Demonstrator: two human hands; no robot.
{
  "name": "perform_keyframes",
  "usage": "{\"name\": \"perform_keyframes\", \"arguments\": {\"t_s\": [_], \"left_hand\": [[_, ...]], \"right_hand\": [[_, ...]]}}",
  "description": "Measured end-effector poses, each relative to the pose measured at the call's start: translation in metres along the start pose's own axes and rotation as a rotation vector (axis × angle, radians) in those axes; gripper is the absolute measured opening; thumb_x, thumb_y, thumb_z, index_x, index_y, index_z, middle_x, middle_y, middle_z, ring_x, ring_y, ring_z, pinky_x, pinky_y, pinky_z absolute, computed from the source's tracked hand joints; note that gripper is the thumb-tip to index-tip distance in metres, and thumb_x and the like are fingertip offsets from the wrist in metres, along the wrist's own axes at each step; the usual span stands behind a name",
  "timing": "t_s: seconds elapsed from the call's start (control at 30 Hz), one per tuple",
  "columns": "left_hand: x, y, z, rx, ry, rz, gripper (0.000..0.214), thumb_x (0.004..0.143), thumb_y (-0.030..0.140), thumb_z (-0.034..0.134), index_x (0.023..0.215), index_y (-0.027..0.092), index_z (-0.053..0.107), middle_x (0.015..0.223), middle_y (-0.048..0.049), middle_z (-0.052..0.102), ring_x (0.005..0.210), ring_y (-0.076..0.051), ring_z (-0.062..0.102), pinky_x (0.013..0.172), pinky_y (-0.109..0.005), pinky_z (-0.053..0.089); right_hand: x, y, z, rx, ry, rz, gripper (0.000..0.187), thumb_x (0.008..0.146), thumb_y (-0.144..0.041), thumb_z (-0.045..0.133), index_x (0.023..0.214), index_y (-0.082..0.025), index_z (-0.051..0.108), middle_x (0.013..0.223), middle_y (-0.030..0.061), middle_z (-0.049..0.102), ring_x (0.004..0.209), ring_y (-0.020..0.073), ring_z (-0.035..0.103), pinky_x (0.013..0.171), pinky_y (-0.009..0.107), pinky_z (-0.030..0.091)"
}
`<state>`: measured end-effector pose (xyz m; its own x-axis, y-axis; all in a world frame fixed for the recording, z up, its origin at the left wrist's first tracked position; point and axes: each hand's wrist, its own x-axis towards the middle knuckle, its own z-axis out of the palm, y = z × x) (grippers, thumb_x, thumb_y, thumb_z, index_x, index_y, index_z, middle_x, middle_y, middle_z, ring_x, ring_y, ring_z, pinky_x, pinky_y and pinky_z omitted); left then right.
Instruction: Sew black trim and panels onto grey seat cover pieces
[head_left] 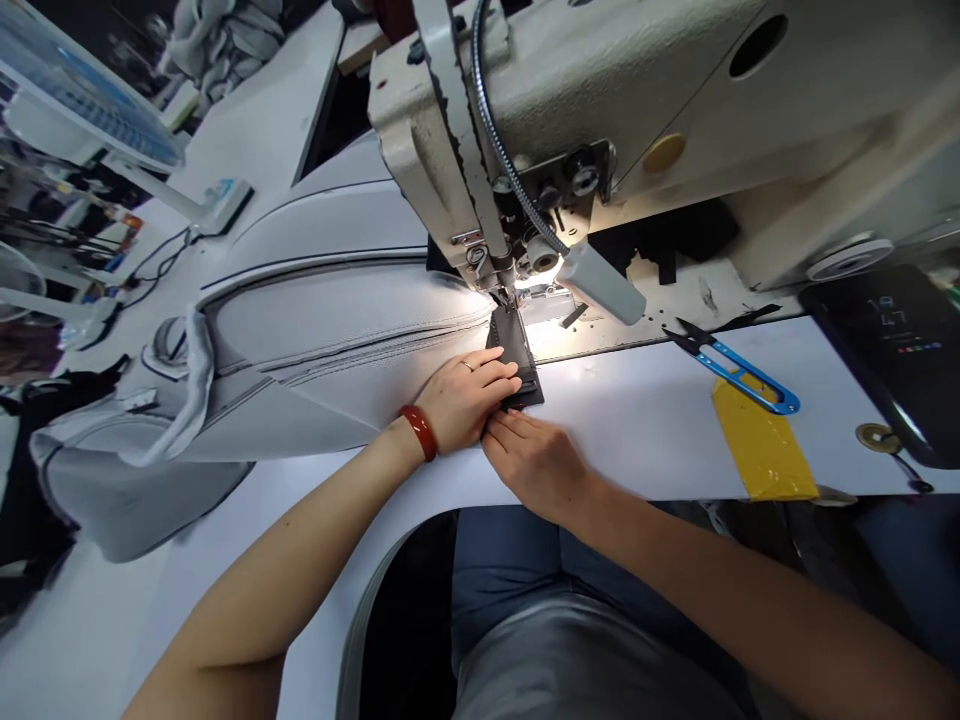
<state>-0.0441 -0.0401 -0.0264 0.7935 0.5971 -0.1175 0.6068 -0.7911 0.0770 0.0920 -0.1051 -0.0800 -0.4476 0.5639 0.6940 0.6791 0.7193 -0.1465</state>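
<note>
A light grey bag with zips and a handle lies on the white table, its right edge under the presser foot of the sewing machine. Along that edge runs a black fabric strip. My left hand lies flat with fingers stretched over the bag and the strip. Just below it, my right hand has its fingers pressed together at the strip's lower end, pinching the edge. Its thumb and the exact grip are partly hidden. The machine's lamp lights the needle area.
To the right lie blue thread snips, a yellow tag, a black phone and a coin-like charm. Black scraps sit beneath the machine arm. A fan stands at the far left.
</note>
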Motion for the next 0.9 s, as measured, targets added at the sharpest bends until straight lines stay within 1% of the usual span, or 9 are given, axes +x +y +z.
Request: {"name": "perform_keyframes", "arguments": {"t_s": [0.1, 0.23, 0.4, 0.57, 0.67, 0.77, 0.9], "left_hand": [[-0.004, -0.001, 0.007, -0.004, 0.061, 0.018, 0.030, 0.083, 0.013, 0.046, 0.108, 0.016, 0.062, 0.114, -0.0063, 0.064, 0.122, -0.023, 0.047, 0.100, -0.040, 0.043], [-0.006, 0.001, 0.012, -0.033, 0.119, 0.015, 0.029, 0.085, 0.011, 0.044, 0.107, 0.016, 0.062, 0.113, -0.0055, 0.065, 0.121, -0.021, 0.049, 0.099, -0.038, 0.046], [-0.005, 0.004, 0.020, -0.061, 0.185, -0.011, 0.028, 0.085, 0.009, 0.045, 0.105, 0.015, 0.063, 0.112, -0.0065, 0.065, 0.121, -0.022, 0.049, 0.098, -0.039, 0.047], [-0.001, 0.001, 0.025, -0.085, 0.166, -0.044, 0.027, 0.087, 0.011, 0.045, 0.106, 0.016, 0.063, 0.114, -0.0057, 0.065, 0.123, -0.022, 0.047, 0.099, -0.041, 0.047], [0.004, -0.004, 0.025, -0.097, 0.156, -0.069, 0.027, 0.085, 0.011, 0.047, 0.105, 0.016, 0.064, 0.115, -0.0050, 0.065, 0.122, -0.021, 0.048, 0.100, -0.040, 0.046], [0.011, -0.011, 0.023, -0.097, 0.149, -0.098, 0.027, 0.083, 0.010, 0.048, 0.103, 0.016, 0.065, 0.114, -0.0045, 0.065, 0.121, -0.021, 0.049, 0.101, -0.039, 0.045], [0.019, -0.023, 0.019, -0.068, 0.138, -0.122, 0.031, 0.081, 0.007, 0.046, 0.102, 0.017, 0.066, 0.114, -0.0028, 0.065, 0.122, -0.020, 0.048, 0.100, -0.037, 0.046]], "right_hand": [[0.001, 0.000, -0.002, -0.003, 0.010, 0.004, 0.028, 0.082, 0.001, 0.042, 0.071, -0.011, 0.064, 0.071, 0.0078, 0.068, 0.072, 0.0173, 0.064, 0.077, 0.027, 0.052], [0.001, -0.002, -0.001, 0.022, -0.016, 0.011, 0.029, 0.080, 0.002, 0.041, 0.068, -0.012, 0.063, 0.067, 0.0069, 0.067, 0.068, 0.0173, 0.063, 0.072, 0.026, 0.052], [0.000, -0.006, 0.002, 0.008, -0.020, -0.007, 0.030, 0.078, 0.003, 0.039, 0.067, -0.012, 0.063, 0.069, 0.0099, 0.067, 0.070, 0.0191, 0.064, 0.075, 0.029, 0.052], [0.002, -0.002, 0.006, 0.001, -0.158, -0.068, 0.029, 0.076, 0.003, 0.041, 0.066, -0.013, 0.062, 0.065, 0.0089, 0.066, 0.068, 0.0195, 0.063, 0.073, 0.031, 0.052], [0.008, 0.004, 0.009, -0.001, -0.233, -0.096, 0.028, 0.076, 0.004, 0.042, 0.067, -0.013, 0.063, 0.066, 0.0084, 0.066, 0.070, 0.0190, 0.063, 0.072, 0.030, 0.052], [0.016, 0.010, 0.012, -0.038, -0.281, -0.092, 0.031, 0.078, 0.005, 0.041, 0.068, -0.013, 0.065, 0.065, 0.0080, 0.067, 0.071, 0.0185, 0.064, 0.071, 0.029, 0.052], [0.029, 0.018, 0.021, -0.081, -0.363, -0.072, 0.033, 0.080, 0.005, 0.039, 0.073, -0.011, 0.067, 0.070, 0.0099, 0.068, 0.074, 0.0197, 0.065, 0.072, 0.031, 0.053]]}}
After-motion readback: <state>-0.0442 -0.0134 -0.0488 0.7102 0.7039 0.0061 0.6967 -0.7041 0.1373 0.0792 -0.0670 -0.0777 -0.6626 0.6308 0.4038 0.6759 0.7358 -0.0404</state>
